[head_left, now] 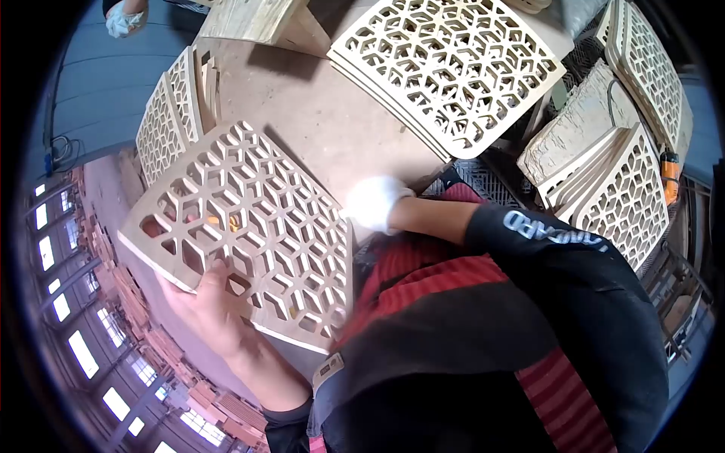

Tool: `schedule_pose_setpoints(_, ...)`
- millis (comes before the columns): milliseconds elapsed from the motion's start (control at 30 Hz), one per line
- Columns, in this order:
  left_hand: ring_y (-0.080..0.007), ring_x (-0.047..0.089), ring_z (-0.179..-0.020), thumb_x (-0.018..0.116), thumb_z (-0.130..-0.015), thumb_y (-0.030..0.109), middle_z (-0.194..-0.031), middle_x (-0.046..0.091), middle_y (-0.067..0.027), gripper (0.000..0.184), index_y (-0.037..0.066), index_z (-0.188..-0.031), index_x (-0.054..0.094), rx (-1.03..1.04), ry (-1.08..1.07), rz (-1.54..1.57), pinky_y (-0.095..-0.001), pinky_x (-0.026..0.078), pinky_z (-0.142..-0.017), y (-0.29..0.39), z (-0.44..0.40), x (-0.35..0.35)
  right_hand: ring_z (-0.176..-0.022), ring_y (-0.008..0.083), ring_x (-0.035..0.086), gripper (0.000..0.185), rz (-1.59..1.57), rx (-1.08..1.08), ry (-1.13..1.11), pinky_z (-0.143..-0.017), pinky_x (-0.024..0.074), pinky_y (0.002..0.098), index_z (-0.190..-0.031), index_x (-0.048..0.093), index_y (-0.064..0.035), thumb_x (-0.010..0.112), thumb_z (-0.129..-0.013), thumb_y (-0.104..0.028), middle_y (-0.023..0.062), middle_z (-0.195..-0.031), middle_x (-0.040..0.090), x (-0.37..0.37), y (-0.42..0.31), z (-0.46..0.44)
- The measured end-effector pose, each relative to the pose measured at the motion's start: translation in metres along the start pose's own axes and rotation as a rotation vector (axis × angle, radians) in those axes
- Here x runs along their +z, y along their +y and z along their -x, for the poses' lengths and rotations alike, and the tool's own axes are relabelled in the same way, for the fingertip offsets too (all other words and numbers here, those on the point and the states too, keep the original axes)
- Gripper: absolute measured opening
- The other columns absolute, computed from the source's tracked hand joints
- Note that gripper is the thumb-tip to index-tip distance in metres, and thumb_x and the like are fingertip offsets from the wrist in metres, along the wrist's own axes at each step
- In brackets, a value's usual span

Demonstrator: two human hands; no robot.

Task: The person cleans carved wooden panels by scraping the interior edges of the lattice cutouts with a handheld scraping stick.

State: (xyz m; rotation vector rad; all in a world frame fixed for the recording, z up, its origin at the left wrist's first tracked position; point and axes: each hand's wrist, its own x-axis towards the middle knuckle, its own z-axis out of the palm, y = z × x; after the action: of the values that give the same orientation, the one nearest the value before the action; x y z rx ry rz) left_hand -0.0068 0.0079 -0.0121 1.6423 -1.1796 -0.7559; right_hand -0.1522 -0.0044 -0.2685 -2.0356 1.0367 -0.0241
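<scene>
A pale wooden panel point(257, 220) cut through with a geometric lattice is tilted in front of my body. My left hand point(208, 309), bare, grips its lower left edge, the thumb on the upper face and the fingers underneath. At the panel's right edge is my right hand point(374, 204) in a white glove; glare and blur hide its fingers, so its hold cannot be made out. Beyond it, similar lattice panels lie in a stack point(453, 68) on the brown work surface point(302, 113).
More lattice panels lean at the left point(168, 117) and stand at the right point(627, 189). A wooden block point(253, 19) is at the top, a rough timber piece point(578, 121) at the right, beside an orange tool point(670, 177). Another person's gloved hand point(126, 19) shows top left.
</scene>
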Motion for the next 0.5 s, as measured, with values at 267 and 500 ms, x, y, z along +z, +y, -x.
schedule_pose_setpoints(267, -0.0191, 0.062, -0.09, 0.051, -0.072, -0.006, -0.113, 0.06, -0.0146, 0.059, -0.004, -0.131, 0.045, -0.042, -0.014, 0.053, -0.0283, 0.052, -0.071, -0.019, -0.046, -0.018, -0.085, 0.0332, 0.066, 0.036, -0.106, -0.017, 0.01, -0.074, 0.0526, 0.0434, -0.094, 0.072, -0.0079, 0.046, -0.095, -0.033, 0.0157, -0.093, 0.069, -0.009, 0.01, 0.003)
schedule_pose_setpoints(500, -0.0199, 0.065, -0.079, 0.047, -0.07, -0.008, -0.102, 0.063, -0.0153, 0.052, -0.004, -0.123, 0.051, -0.171, -0.087, -0.118, -0.0294, 0.054, -0.061, -0.048, -0.133, -0.022, -0.087, 0.0353, 0.067, 0.035, -0.128, 0.143, -0.138, -0.076, 0.0521, 0.0428, -0.094, 0.072, -0.0051, 0.048, -0.092, -0.031, 0.0187, -0.094, 0.07, -0.036, -0.012, -0.004)
